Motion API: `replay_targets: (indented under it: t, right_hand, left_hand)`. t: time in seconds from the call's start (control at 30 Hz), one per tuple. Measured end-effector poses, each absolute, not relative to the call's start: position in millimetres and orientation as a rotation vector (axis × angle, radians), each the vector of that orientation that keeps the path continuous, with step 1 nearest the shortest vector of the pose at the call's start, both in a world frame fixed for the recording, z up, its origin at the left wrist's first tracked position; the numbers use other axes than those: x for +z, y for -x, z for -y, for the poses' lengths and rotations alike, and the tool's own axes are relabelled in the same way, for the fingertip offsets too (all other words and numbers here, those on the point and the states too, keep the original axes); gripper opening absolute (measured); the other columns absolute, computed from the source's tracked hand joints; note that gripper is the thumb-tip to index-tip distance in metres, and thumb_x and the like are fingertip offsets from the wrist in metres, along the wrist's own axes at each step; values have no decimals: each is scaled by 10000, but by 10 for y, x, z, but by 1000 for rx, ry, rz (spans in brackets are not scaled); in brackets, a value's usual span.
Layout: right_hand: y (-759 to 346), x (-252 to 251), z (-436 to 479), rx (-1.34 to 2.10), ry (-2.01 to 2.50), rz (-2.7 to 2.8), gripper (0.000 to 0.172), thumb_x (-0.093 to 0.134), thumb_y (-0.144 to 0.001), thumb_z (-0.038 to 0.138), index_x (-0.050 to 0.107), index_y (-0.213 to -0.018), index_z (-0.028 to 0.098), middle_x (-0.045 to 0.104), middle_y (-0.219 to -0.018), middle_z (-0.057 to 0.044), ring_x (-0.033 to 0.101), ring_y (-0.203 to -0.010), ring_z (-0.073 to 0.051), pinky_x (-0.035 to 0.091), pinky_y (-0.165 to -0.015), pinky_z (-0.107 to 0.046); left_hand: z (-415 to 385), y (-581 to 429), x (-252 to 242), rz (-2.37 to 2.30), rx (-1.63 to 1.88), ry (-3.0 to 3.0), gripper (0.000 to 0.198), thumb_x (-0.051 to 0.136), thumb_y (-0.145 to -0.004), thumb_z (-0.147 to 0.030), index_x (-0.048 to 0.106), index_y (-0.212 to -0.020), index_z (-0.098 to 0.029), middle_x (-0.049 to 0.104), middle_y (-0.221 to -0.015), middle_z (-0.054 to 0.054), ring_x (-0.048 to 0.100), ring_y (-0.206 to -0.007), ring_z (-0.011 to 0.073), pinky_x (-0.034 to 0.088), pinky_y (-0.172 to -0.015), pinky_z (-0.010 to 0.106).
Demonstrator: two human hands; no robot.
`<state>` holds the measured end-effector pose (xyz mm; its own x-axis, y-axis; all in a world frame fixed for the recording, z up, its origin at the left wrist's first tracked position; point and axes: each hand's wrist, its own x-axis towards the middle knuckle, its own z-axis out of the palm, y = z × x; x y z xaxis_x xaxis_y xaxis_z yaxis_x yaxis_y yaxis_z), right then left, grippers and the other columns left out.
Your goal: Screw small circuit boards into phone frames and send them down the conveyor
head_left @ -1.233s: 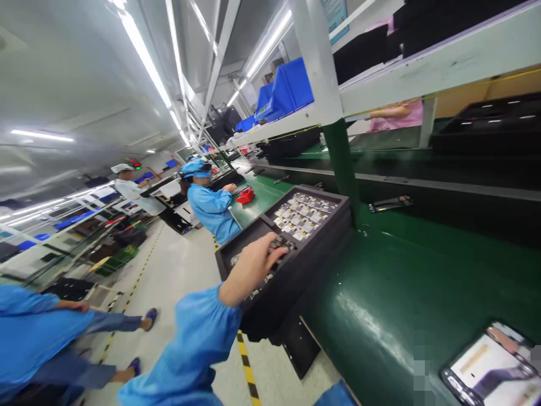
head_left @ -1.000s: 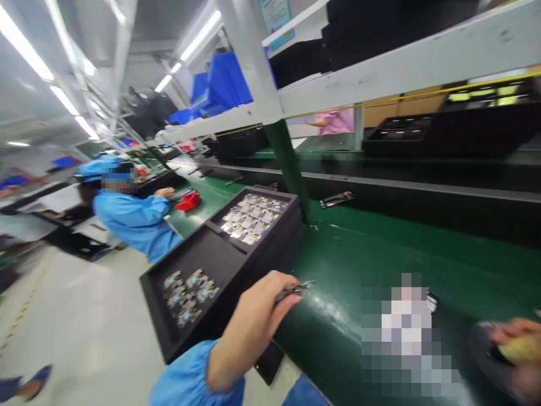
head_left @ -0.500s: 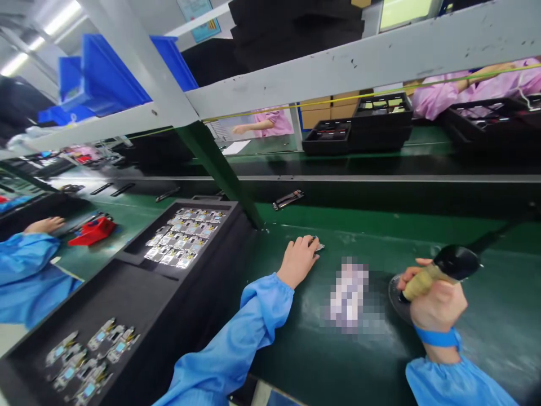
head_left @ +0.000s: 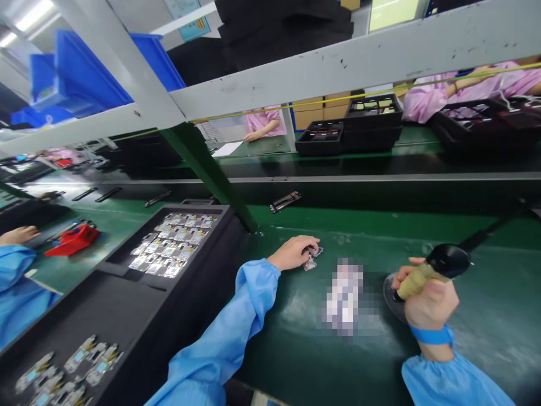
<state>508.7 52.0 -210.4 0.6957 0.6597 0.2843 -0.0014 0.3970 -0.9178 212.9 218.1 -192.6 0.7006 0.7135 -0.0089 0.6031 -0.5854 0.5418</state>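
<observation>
My left hand (head_left: 292,252) rests on the green bench (head_left: 363,361) with its fingers pinched on a small metallic component (head_left: 311,260). My right hand (head_left: 426,301) is wrapped around the yellow grip of a black electric screwdriver (head_left: 439,265), its tip over a dark round pad (head_left: 391,293). A blurred-out pale item (head_left: 343,296) lies on the bench between my hands. To the left sits a black foam tray (head_left: 127,299) with several small components in two groups, one group (head_left: 171,243) far and one (head_left: 67,369) near.
A green post (head_left: 207,169) rises behind the tray under a grey shelf with blue bins (head_left: 84,73). A conveyor carries a dark part (head_left: 286,201). Black trays (head_left: 355,127) and people in pink sleeves are across. A co-worker's blue sleeve and red tool (head_left: 71,239) are at left.
The camera swung right from the aisle to the bench. My left hand left the black tray with a small component and came to the green surface; my right hand with the screwdriver came into view.
</observation>
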Motion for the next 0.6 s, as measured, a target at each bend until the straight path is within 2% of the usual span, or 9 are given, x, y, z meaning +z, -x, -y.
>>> replay_targets:
  t: [0.1,0.2,0.33,0.47,0.6]
  right_hand:
    - [-5080,-2125,-522,469,1086,713,703,654,-858,910,700,-1060,238,646,-625,-14,575,-441,-226,454,-407,-355]
    - [-5062,-2142,-527,469,1069,729,676,659,-899,859,684,-1107,216,663,-643,-14,585,-446,-206,459,-415,-327]
    - [-5018,-2140,-555,458,1017,711,704,670,-890,882,646,-1101,211,660,-625,10,562,-405,-167,438,-397,-277]
    - [-4984,-2136,-604,508,1019,719,727,641,-882,919,629,-1097,225,633,-606,29,541,-402,-150,393,-381,-250]
    - [-4961,-2164,-630,483,1069,761,754,554,-902,961,620,-1035,221,612,-597,24,528,-414,-143,397,-395,-256]
  left_hand:
    - [-2212,-2045,-1947,-1054,329,-2401,256,675,-1000,-145,769,-1223,-225,770,-1436,84,690,-1374,274,488,-1255,449]
    - [-2224,-1991,-1985,-1080,340,-2425,244,667,-1021,-220,770,-1242,-227,763,-1414,99,679,-1370,285,496,-1242,451]
    - [-2292,-1937,-2099,-1143,330,-2490,304,595,-1060,-361,771,-1288,-262,715,-1496,99,668,-1395,316,528,-1221,480]
    - [-2440,-1915,-2239,-1148,465,-2524,460,475,-1098,-541,770,-1268,-232,782,-1364,123,729,-1285,338,593,-1136,480]
    - [-2410,-2105,-2313,-1157,643,-2562,569,466,-1076,-675,801,-1200,-233,804,-1276,132,761,-1191,381,631,-1050,535]
